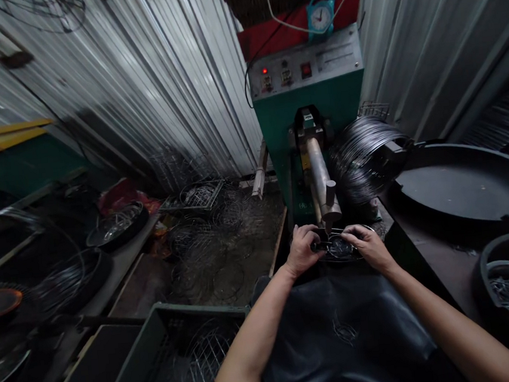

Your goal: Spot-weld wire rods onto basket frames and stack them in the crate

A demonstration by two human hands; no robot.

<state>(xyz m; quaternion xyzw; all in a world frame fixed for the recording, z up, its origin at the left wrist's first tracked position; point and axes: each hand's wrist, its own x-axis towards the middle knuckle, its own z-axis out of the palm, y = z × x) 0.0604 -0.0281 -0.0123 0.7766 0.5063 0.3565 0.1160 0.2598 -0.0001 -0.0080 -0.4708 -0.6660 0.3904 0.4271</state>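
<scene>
Just under the tip of a spot welder (327,199), my two hands work close together. My left hand (303,251) is closed in a pinch at the left of the tip, with something small and dark between its fingers that I cannot make out. My right hand (368,247) pinches thin wire at the right of the tip. A round wire frame (341,247) lies between the hands, below the metal arm; its near side is partly dark and hard to see. A black apron (340,333) covers my lap, with a few bits of wire on it.
The green machine (271,129) carries switches and a blue clock (321,15). Beside it hangs a wire coil (368,153). At right are a large black pan (465,185) and a tub of metal pieces (491,264). A green crate (135,352) with wire racks stands at left.
</scene>
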